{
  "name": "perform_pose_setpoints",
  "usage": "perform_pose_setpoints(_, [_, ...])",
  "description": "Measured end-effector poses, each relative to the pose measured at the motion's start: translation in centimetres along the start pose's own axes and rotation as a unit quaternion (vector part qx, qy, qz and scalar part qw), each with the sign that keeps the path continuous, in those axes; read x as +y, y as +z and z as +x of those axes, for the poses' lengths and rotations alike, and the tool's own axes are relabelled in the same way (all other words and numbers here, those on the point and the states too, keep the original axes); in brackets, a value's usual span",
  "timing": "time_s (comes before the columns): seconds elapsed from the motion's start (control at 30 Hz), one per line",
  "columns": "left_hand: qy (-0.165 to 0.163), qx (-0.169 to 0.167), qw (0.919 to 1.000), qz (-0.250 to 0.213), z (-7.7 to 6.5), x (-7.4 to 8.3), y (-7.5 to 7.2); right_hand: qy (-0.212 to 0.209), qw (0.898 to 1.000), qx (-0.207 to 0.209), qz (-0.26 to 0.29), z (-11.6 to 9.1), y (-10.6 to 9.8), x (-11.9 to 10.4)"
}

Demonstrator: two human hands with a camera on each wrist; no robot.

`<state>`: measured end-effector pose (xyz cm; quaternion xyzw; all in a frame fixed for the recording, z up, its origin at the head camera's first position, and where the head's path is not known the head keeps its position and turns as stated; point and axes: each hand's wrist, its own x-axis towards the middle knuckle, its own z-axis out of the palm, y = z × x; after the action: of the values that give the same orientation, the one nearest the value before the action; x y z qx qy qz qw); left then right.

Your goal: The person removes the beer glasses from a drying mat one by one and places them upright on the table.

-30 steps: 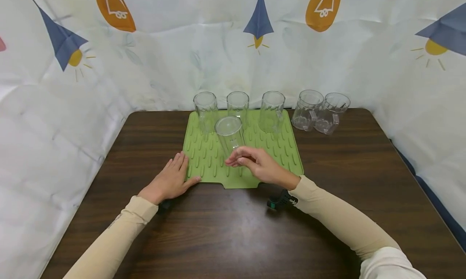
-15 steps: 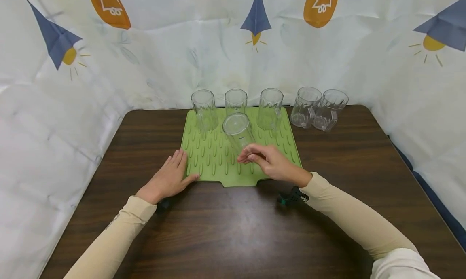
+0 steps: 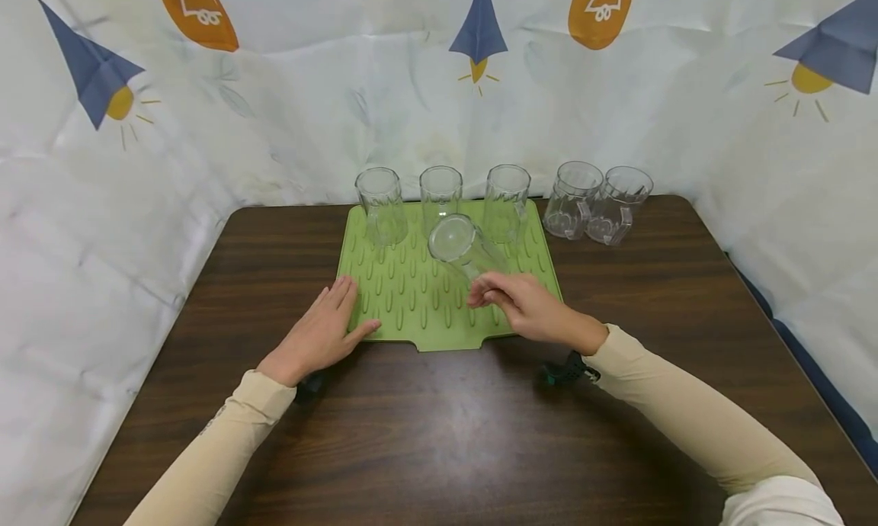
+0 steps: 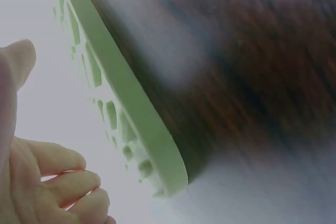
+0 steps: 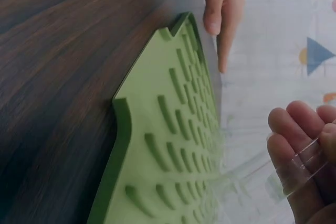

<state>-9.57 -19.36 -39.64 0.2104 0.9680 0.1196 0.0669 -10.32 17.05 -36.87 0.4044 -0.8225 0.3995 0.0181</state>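
My right hand grips a clear glass mug by its handle, over the front half of the green ribbed drying mat. The mug leans, its round base facing up and to the left in the head view. In the right wrist view the fingers curl round the clear handle. My left hand lies with straight fingers along the mat's left edge, thumb over the front left corner. Three more glass mugs stand along the back of the mat: left, middle and right.
Two further glass mugs, one beside another, stand close together on the dark wooden table, right of the mat. A white printed curtain hangs behind and on both sides of the table.
My right hand has moved to the right with the mug, which now leans further over. My left hand has stayed at the mat's edge. The head view has shifted slightly.
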Motion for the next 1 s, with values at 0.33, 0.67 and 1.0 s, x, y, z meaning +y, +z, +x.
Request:
perform_pose_setpoints(0.33, [0.019,0.048,0.9983,-0.027,0.4,0.4,0.7,-0.02,0.995,-0.023,-0.099,-0.7,-0.8,0.0])
perform_pose_setpoints(0.67, [0.059,0.118,0.9899,-0.053,1.9,1.2,1.1,-0.056,0.982,-0.033,-0.179,-1.2,-1.7,-0.5])
perform_pose_setpoints(1.0, [0.058,0.138,0.977,-0.152,3.2,3.1,0.8,-0.114,0.966,-0.007,-0.234,-1.5,-2.0,0.1])
